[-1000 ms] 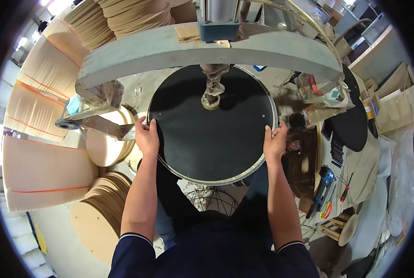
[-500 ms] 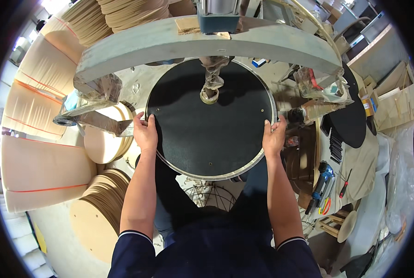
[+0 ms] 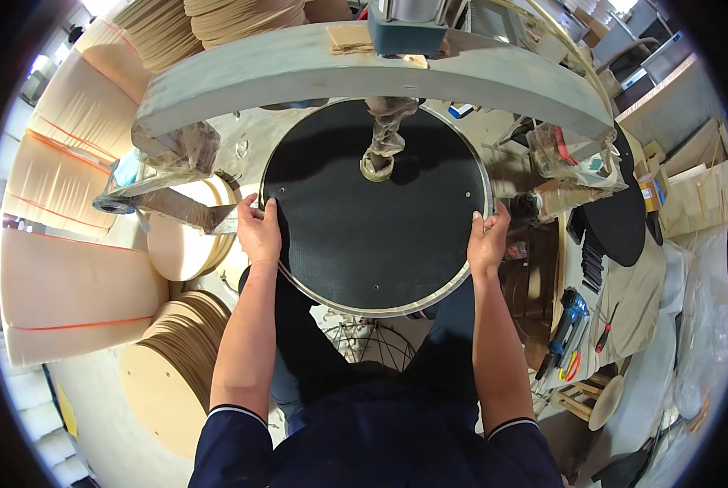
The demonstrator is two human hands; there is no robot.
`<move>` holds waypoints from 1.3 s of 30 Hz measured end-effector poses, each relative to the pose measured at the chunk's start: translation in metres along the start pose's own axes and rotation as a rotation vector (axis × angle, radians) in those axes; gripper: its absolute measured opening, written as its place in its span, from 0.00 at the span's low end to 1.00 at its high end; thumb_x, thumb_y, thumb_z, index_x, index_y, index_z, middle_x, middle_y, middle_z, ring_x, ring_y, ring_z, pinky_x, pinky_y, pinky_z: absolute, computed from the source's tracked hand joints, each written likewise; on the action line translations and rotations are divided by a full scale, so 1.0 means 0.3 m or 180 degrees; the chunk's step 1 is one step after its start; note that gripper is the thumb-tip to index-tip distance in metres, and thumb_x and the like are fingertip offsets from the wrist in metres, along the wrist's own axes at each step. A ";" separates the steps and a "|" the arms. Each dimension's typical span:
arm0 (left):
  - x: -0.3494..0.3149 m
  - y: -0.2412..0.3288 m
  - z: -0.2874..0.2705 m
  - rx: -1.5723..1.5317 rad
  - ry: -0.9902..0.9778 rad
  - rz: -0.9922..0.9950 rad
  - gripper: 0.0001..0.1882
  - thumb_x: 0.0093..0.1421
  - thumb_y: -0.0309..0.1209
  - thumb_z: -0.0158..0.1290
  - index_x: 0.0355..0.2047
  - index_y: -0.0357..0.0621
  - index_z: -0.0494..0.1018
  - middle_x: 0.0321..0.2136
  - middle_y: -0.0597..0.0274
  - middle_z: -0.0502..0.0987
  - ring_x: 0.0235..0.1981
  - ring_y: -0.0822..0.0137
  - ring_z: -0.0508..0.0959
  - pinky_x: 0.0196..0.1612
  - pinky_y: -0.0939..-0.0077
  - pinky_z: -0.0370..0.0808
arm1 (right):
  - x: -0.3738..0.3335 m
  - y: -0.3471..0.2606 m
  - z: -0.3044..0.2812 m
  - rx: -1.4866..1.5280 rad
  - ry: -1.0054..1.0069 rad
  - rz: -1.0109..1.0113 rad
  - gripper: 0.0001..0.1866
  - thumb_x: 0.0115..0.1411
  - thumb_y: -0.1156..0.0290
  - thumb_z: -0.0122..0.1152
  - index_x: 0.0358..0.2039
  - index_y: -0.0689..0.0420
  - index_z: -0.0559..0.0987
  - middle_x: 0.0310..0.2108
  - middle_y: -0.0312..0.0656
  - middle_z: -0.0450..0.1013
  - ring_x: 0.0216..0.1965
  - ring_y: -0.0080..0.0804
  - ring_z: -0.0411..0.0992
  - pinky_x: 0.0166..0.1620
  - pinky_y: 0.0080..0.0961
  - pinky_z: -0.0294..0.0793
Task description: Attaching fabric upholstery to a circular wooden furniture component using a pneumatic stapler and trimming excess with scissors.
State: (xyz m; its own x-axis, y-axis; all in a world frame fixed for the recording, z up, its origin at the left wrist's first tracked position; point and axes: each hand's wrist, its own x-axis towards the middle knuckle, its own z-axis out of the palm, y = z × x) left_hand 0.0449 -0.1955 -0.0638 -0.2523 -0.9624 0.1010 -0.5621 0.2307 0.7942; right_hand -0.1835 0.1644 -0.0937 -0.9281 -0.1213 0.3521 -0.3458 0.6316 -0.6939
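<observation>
1. Two grips held the round black disc: left hand closed on its left rim, right hand on its right, thumbs on top!
2. It lay right between them, no long axis, neither hand clearly nearer, far half reaching beyond both.
3. Over that half hung the wrapped ram; contact, I couldn't tell.

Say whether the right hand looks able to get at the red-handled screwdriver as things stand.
Probably, if the right hand lets go of the black disc; the screwdriver lies uncovered to the right, beyond the blue tool.
</observation>
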 end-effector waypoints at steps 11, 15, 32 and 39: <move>0.007 -0.011 0.009 -0.0100 -0.0022 -0.0011 0.24 0.66 0.39 0.65 0.57 0.40 0.76 0.24 0.66 0.75 0.27 0.67 0.76 0.39 0.65 0.76 | 0.000 -0.020 -0.009 0.0127 -0.0057 0.0131 0.33 0.70 0.66 0.68 0.69 0.62 0.64 0.33 0.38 0.66 0.35 0.34 0.69 0.45 0.34 0.75; 0.005 -0.007 0.010 -0.0110 -0.0002 0.0039 0.24 0.66 0.38 0.66 0.57 0.39 0.76 0.24 0.66 0.74 0.27 0.67 0.75 0.39 0.66 0.75 | 0.002 -0.016 -0.008 0.0174 -0.0025 0.0125 0.33 0.70 0.66 0.68 0.69 0.62 0.64 0.33 0.38 0.66 0.35 0.34 0.69 0.46 0.34 0.74; -0.047 0.051 -0.048 0.0804 0.0301 0.1933 0.31 0.57 0.29 0.69 0.61 0.41 0.73 0.56 0.46 0.76 0.55 0.41 0.76 0.59 0.49 0.73 | 0.007 -0.047 -0.019 0.0151 -0.0019 0.0224 0.33 0.69 0.66 0.68 0.68 0.63 0.65 0.33 0.41 0.69 0.35 0.41 0.73 0.45 0.40 0.76; -0.439 0.169 -0.107 0.0200 -0.1874 0.3396 0.22 0.58 0.30 0.69 0.54 0.40 0.82 0.57 0.53 0.81 0.61 0.49 0.79 0.67 0.51 0.73 | 0.033 -0.045 -0.011 0.0144 -0.0148 0.0264 0.33 0.69 0.64 0.67 0.69 0.61 0.65 0.36 0.42 0.71 0.38 0.45 0.74 0.48 0.44 0.75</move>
State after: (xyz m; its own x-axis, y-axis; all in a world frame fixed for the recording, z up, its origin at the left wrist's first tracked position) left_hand 0.0748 -0.0617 -0.0177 -0.9197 -0.0772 0.3849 0.1124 0.8876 0.4467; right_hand -0.1876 0.1572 -0.0788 -0.9588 -0.1060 0.2635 -0.2724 0.6058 -0.7475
